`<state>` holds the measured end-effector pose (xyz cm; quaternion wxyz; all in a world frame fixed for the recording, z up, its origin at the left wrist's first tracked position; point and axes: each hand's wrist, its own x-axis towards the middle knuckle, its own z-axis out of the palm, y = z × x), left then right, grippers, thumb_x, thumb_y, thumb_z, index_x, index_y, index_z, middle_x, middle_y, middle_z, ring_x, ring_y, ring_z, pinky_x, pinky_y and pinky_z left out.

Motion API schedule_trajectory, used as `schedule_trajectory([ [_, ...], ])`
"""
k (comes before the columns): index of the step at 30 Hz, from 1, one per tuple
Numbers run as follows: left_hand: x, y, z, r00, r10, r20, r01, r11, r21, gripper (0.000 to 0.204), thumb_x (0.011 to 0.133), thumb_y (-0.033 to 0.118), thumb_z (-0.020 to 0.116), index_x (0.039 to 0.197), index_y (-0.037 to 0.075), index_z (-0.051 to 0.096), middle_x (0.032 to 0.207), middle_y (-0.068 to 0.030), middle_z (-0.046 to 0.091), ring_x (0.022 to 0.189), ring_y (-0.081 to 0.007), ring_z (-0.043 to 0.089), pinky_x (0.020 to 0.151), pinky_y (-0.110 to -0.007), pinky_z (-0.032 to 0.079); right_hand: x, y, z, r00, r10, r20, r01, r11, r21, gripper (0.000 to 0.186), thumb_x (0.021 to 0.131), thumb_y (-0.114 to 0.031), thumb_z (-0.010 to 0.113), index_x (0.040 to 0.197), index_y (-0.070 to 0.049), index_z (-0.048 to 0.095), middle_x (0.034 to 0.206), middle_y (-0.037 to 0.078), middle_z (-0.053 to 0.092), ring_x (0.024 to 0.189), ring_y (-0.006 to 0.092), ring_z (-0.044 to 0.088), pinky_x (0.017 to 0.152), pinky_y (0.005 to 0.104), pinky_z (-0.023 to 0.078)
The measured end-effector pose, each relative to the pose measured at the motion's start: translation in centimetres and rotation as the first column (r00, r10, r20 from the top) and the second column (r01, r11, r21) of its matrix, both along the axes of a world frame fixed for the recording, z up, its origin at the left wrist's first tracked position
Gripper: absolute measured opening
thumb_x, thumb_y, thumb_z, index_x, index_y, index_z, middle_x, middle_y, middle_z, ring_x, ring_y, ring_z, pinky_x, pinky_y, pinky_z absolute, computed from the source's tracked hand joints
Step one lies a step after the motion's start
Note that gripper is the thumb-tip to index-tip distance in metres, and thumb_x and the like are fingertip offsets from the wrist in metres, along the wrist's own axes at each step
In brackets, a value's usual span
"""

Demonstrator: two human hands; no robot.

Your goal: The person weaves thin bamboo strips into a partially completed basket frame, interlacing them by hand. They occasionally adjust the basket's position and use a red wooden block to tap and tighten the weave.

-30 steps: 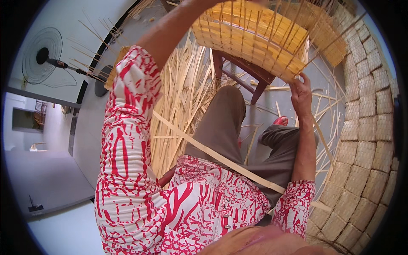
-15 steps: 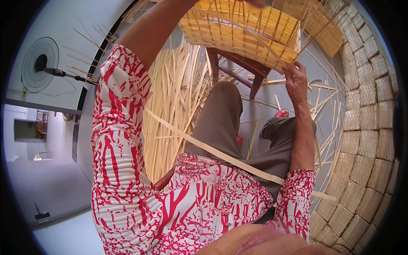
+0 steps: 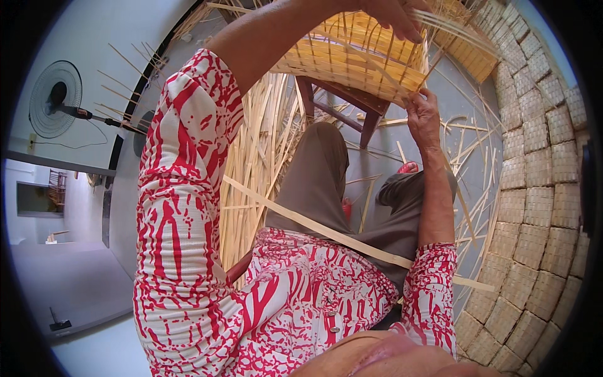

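Note:
My left hand (image 3: 396,19) reaches over the yellow woven bamboo basket (image 3: 345,53), fingers curled around thin upright strips, whose pale ends (image 3: 465,38) fan out to the right. My right hand (image 3: 422,125) pinches the basket's lower right corner. The basket leans on its side on a dark red wooden stool (image 3: 370,107), with stakes sticking out of the weave. A long flat strip (image 3: 326,232) lies across my lap, over my grey-brown trousers (image 3: 308,169).
Loose bamboo strips (image 3: 257,144) cover the floor left of my legs and lie scattered right. Stacked woven squares (image 3: 537,220) line the right side. Another basket (image 3: 468,47) stands behind. A standing fan (image 3: 56,97) is at left, near an opening to another room.
My left hand has come down and right over the basket's top, and the strips by it now splay rightward. My right hand and the basket's corner have shifted slightly left.

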<state>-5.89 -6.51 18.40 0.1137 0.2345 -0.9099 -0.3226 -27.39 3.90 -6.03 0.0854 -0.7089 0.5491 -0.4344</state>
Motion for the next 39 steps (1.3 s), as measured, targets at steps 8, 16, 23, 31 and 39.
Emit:
schedule_trajectory([
  [8,1.5,0.7,-2.5,0.992,0.102,0.075,-0.031,0.771,-0.636,0.024,0.093,0.029,0.061,0.108,0.012,0.07,0.099,-0.0112,0.071,0.095,-0.0354,0.066,0.082,-0.041,0.052,-2.9,1.7,1.6,0.985,0.074,-0.157,-0.073,0.997,0.012,0.018,0.095,-0.016,0.064,0.105,-0.001,0.067,0.119,0.023,0.06,0.105,0.0398,0.061,0.088,0.0399,0.049],
  [16,6.0,4.3,-6.8,0.999,0.05,0.005,-0.028,0.632,-0.774,0.033,0.092,0.018,0.061,0.125,0.021,0.064,0.116,-0.003,0.068,0.105,-0.0256,0.067,0.087,-0.039,0.054,-19.5,13.5,7.7,0.977,-0.041,-0.208,0.105,0.946,0.307,0.035,0.093,-0.001,0.045,0.121,-0.006,0.065,0.084,0.004,0.062,0.077,0.0135,0.058,0.072,0.0283,0.047],
  [23,7.5,5.4,-10.6,0.972,0.017,-0.235,-0.209,0.522,-0.827,0.027,0.094,0.021,0.059,0.12,0.021,0.065,0.114,0.0003,0.069,0.101,-0.022,0.068,0.089,-0.039,0.052,-28.2,24.4,9.1,0.936,-0.312,0.161,0.253,0.917,0.31,0.025,0.107,-0.017,0.047,0.122,-0.008,0.065,0.086,-0.001,0.063,0.075,0.0055,0.056,0.065,0.0227,0.046],
  [31,6.7,5.2,-10.7,0.974,0.005,-0.229,-0.19,0.575,-0.796,0.025,0.091,0.014,0.06,0.114,0.02,0.066,0.097,-0.0038,0.07,0.092,-0.0269,0.068,0.08,-0.041,0.051,-24.6,23.6,15.4,0.916,-0.304,0.262,0.322,0.946,-0.027,0.027,0.108,-0.016,0.044,0.127,-0.005,0.059,0.092,0.0,0.061,0.083,0.0088,0.052,0.072,0.027,0.043],
  [39,6.0,4.4,-9.5,0.969,-0.012,-0.248,-0.189,0.615,-0.765,0.024,0.092,0.014,0.059,0.114,0.02,0.066,0.093,-0.0065,0.069,0.088,-0.0289,0.068,0.074,-0.042,0.052,-10.0,17.7,24.0,0.972,-0.203,-0.121,0.141,0.909,-0.392,0.026,0.107,-0.009,0.043,0.126,-0.002,0.059,0.085,0.001,0.057,0.077,0.009,0.049,0.069,0.0264,0.041],
])
